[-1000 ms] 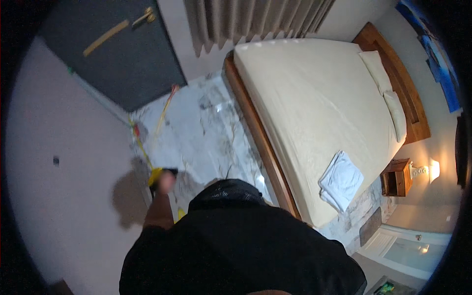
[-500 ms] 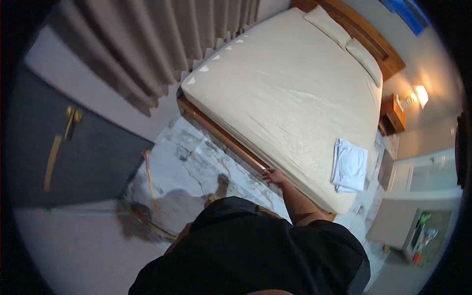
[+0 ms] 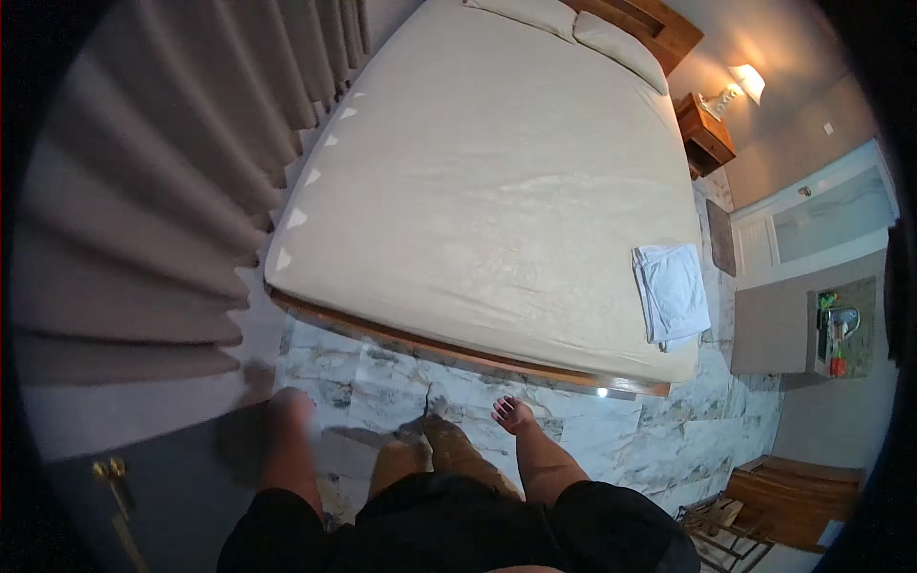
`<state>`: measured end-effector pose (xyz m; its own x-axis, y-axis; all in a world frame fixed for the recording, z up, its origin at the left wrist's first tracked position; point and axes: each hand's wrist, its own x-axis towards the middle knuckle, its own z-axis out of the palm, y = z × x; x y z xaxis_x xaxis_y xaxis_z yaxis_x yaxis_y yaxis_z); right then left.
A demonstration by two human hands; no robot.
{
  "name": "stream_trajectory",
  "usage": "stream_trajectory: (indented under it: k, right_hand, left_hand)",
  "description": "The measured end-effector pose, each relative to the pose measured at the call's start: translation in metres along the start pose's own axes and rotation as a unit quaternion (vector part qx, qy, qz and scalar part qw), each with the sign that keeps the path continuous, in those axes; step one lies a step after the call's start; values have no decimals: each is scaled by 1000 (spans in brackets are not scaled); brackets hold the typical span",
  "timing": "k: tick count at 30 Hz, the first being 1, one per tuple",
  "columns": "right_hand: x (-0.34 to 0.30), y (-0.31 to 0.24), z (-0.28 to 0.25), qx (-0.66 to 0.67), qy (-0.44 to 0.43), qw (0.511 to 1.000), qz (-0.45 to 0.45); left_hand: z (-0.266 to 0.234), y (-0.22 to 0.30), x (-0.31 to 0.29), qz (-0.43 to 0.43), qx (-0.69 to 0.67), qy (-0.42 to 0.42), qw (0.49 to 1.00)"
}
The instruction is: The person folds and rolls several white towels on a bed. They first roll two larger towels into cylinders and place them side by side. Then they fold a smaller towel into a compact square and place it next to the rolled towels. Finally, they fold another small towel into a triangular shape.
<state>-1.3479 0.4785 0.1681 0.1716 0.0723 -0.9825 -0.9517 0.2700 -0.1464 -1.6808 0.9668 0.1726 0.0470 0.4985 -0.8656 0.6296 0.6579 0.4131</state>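
1. The right hand point(image 3: 513, 414) is held out above the marble-patterned floor point(image 3: 611, 449), just beside the near edge of the bed point(image 3: 497, 210); it is seen released, with the fingers parted and slightly curled.
2. The left hand point(image 3: 294, 409) is extended over the left side of the floor, near the dark door point(image 3: 191, 477); it is blurred, so whether it is clenched or released cannot be told.
3. The bed is placed beyond both hands, across the middle of the scene, and is covered with a cream sheet; its near side is edged by a wooden frame point(image 3: 458, 355).
4. A folded white cloth point(image 3: 673, 296) is laid on the bed's near right corner.
5. Pillows point(image 3: 621, 53) are set at the far end, against the wooden headboard point(image 3: 673, 33).
6. On the far right, a lit lamp point(image 3: 750, 84) is supported by a wooden nightstand point(image 3: 705, 134).
7. The left side is lined by a pleated curtain point(image 3: 143, 210).
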Motion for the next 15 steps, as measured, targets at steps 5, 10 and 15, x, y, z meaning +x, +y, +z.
stream_trajectory:
  k: [5,10,15]
  right_hand:
    - [53,-4,9,194,2,980,-54]
    - [114,-23,20,345,17,936,-71]
    - [162,-37,44,388,-44,914,-109]
  left_hand:
    - [116,54,84,-69,-238,-89,965]
    - [215,82,144,-163,-391,-105,900]
    - [261,106,159,-94,-454,-216,860]
